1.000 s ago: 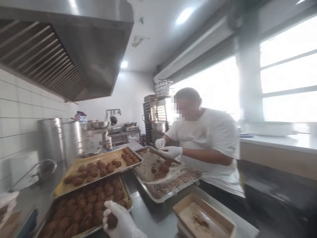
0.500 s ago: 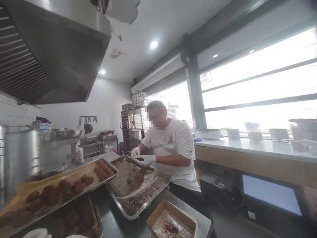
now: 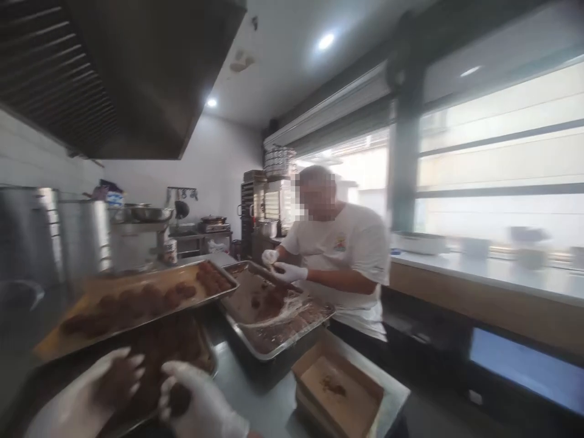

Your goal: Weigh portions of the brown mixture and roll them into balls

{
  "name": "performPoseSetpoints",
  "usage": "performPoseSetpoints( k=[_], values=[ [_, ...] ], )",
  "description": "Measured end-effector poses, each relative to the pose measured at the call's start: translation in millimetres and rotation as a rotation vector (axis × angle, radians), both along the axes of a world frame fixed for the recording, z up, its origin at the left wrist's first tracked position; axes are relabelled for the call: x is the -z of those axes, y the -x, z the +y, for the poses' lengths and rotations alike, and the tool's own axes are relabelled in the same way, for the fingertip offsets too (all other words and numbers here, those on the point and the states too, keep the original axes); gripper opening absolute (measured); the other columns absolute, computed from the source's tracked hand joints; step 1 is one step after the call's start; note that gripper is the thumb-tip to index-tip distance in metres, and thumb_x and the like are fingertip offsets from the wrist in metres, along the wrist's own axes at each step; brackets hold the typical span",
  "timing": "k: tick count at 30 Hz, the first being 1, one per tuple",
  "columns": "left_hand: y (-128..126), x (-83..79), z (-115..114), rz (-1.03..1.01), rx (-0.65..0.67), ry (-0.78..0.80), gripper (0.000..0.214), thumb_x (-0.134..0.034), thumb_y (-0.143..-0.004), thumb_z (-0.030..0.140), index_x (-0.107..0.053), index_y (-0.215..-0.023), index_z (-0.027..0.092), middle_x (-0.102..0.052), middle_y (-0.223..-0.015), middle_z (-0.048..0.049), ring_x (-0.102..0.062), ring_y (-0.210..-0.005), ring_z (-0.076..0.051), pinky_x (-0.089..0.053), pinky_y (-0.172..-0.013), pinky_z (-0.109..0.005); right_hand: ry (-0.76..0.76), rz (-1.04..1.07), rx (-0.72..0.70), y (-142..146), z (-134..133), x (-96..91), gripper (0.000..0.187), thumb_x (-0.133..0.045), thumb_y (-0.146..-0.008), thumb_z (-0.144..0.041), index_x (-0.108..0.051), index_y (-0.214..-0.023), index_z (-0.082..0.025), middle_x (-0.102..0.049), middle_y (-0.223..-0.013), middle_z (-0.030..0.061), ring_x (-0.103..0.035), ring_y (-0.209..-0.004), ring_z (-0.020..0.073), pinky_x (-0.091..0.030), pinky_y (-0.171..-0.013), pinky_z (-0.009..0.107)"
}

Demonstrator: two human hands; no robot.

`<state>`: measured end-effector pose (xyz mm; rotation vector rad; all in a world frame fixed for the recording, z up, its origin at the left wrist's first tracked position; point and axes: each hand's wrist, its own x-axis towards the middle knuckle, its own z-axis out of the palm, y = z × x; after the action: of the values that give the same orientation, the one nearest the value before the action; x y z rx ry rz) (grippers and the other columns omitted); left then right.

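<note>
My left hand (image 3: 79,395), in a white glove, is closed around a brown ball (image 3: 113,382) that looks like meat or filling. Close by on its right, my right hand (image 3: 203,398), also gloved, curls its fingers around a smaller, darker brown ball (image 3: 179,399). Both hands hover at the near edge of a lower tray (image 3: 210,356) of brown balls, which motion blurs. Behind it, an upper tray (image 3: 235,284) lined with yellow paper carries rows of brown balls (image 3: 150,299).
A co-worker (image 3: 351,255) in white gloves pinches something small over a metal tray (image 3: 269,354) of brown mixture, partly under plastic film. A cardboard box (image 3: 367,389) with brown crumbs stands at the counter corner. The range hood (image 3: 182,79) hangs at upper left.
Both my hands have risen into fuller view, each now with a brown ball; before, only white edges showed at the bottom. The view has swung left and down, so the room sits further right and higher.
</note>
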<state>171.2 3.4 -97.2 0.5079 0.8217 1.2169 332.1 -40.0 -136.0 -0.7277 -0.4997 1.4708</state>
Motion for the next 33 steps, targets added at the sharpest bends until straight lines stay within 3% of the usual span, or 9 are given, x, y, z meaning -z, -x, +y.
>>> performPoseSetpoints(
  k=[3, 5, 8, 12, 15, 19, 21, 25, 33],
  values=[
    [15.0, 9.9, 7.3, 0.016, 0.032, -0.114, 0.057, -0.085, -0.061, 0.026, -0.071, -0.116, 0.024, -0.075, -0.121, -0.0107, -0.076, -0.094, -0.032, -0.063, -0.069, -0.037, -0.017, 0.048, -0.033, 0.2, 2.3, 4.5, 0.041, -0.093, -0.058, -0.037, -0.075, -0.088, -0.016, -0.063, -0.072, 0.0006, -0.055, -0.067, 0.011, -0.039, -0.059, 0.022],
    [20.5, 17.1, 14.4, 0.041, 0.061, -0.254, 0.051, -0.086, -0.065, 0.023, -0.069, -0.113, 0.018, -0.075, -0.119, -0.0127, -0.074, -0.081, -0.021, -0.057, -0.061, -0.026, -0.019, 0.058, -0.058, -2.2, 5.1, 7.7, 0.038, -0.089, -0.066, -0.035, -0.075, -0.095, -0.015, -0.062, -0.075, 0.0007, -0.055, -0.068, 0.0095, -0.038, -0.059, 0.02],
    [21.9, 22.9, 21.7, 0.045, 0.051, -0.332, 0.035, -0.08, -0.078, 0.04, -0.069, -0.103, 0.017, -0.076, -0.102, -0.0098, -0.055, -0.052, -0.007, -0.035, -0.042, -0.018, -0.031, 0.054, -0.081, -4.9, 7.4, 8.5, 0.035, -0.087, -0.071, -0.035, -0.076, -0.098, -0.015, -0.061, -0.076, 0.0009, -0.054, -0.068, 0.0093, -0.038, -0.057, 0.02],
    [19.2, 19.6, 20.0, -0.015, 0.088, -0.274, 0.048, -0.069, -0.083, 0.064, -0.06, -0.077, 0.017, -0.062, -0.067, 0.0004, -0.035, -0.039, -0.003, -0.022, -0.038, -0.019, -0.034, 0.035, -0.074, -5.4, 8.4, 6.2, 0.035, -0.088, -0.072, -0.036, -0.077, -0.099, -0.016, -0.06, -0.076, 0.0007, -0.053, -0.067, 0.0092, -0.04, -0.056, 0.019],
    [18.3, 16.3, 15.2, -0.074, 0.114, -0.315, 0.045, -0.079, -0.08, 0.053, -0.052, -0.07, 0.018, -0.051, -0.062, 0.0043, -0.051, -0.049, -0.007, -0.037, -0.044, -0.018, -0.035, 0.024, -0.075, -5.6, 10.2, 7.2, 0.038, -0.088, -0.072, -0.038, -0.078, -0.1, -0.015, -0.06, -0.077, 0.0014, -0.053, -0.068, 0.0093, -0.042, -0.056, 0.018],
    [16.0, 17.7, 12.6, -0.013, 0.118, -0.326, 0.032, -0.087, -0.071, 0.025, -0.058, -0.084, 0.019, -0.069, -0.097, -0.0023, -0.072, -0.093, -0.019, -0.057, -0.076, -0.026, -0.039, 0.018, -0.079, -6.1, 11.3, 9.3, 0.038, -0.088, -0.073, -0.037, -0.079, -0.101, -0.015, -0.06, -0.079, 0.0024, -0.054, -0.069, 0.0097, -0.044, -0.056, 0.018],
    [13.9, 19.4, 13.6, 0.067, 0.094, -0.367, 0.033, -0.086, -0.069, 0.02, -0.062, -0.092, 0.019, -0.071, -0.111, -0.0057, -0.07, -0.081, -0.014, -0.054, -0.065, -0.022, -0.036, 0.015, -0.075, -6.4, 10.9, 9.0, 0.037, -0.088, -0.073, -0.037, -0.079, -0.101, -0.015, -0.061, -0.079, 0.0028, -0.054, -0.069, 0.0099, -0.044, -0.056, 0.018],
    [11.7, 21.1, 17.4, 0.095, 0.023, -0.471, 0.03, -0.085, -0.069, 0.022, -0.064, -0.09, 0.016, -0.068, -0.098, -0.005, -0.051, -0.058, -0.004, -0.031, -0.044, -0.016, -0.023, 0.007, -0.068, -6.3, 10.2, 6.8, 0.036, -0.088, -0.074, -0.037, -0.079, -0.101, -0.015, -0.061, -0.079, 0.0029, -0.054, -0.069, 0.0102, -0.045, -0.055, 0.018],
    [12.8, 24.3, 25.6, 0.029, 0.051, -0.257, 0.056, -0.079, -0.079, 0.056, -0.037, -0.067, 0.021, -0.037, -0.059, 0.0075, -0.03, -0.042, -0.004, -0.012, -0.038, -0.018, -0.029, -0.01, -0.064, -4.9, 10.6, 6.4, 0.038, -0.09, -0.071, -0.037, -0.079, -0.099, -0.014, -0.06, -0.078, 0.002, -0.053, -0.068, 0.0091, -0.043, -0.054, 0.017]
  ],
)
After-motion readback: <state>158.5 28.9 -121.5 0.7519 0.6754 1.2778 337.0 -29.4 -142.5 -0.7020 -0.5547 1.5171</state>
